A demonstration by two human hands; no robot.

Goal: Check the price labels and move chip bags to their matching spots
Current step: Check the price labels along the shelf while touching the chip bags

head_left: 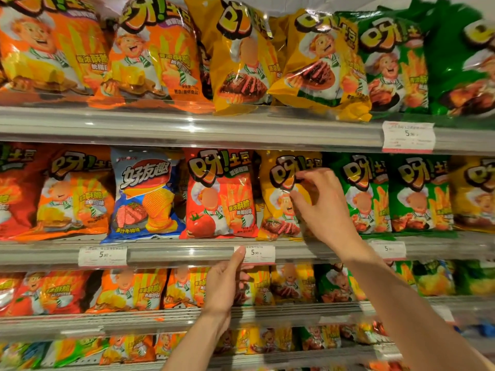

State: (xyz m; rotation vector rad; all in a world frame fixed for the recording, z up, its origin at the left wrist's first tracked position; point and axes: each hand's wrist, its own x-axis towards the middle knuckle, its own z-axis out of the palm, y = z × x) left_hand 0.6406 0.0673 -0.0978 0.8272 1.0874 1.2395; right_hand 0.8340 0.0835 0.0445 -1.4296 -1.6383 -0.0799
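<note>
On the middle shelf a yellow chip bag (278, 210) stands between a red tomato bag (219, 194) and a green bag (367, 194). My right hand (321, 204) pinches the upper front of the yellow bag with thumb and fingers. My left hand (227, 282) is lower, its thumb pressed on the left edge of a white price label (258, 253) reading 5.90 on the shelf rail. A blue bag (144, 194) of another brand stands left of the red one.
Two more price labels sit on the same rail, one to the left (102, 255) and one to the right (389, 249), plus another (408, 136) on the upper rail. Orange, yellow and green bags fill the top shelf; lower shelves hold more bags.
</note>
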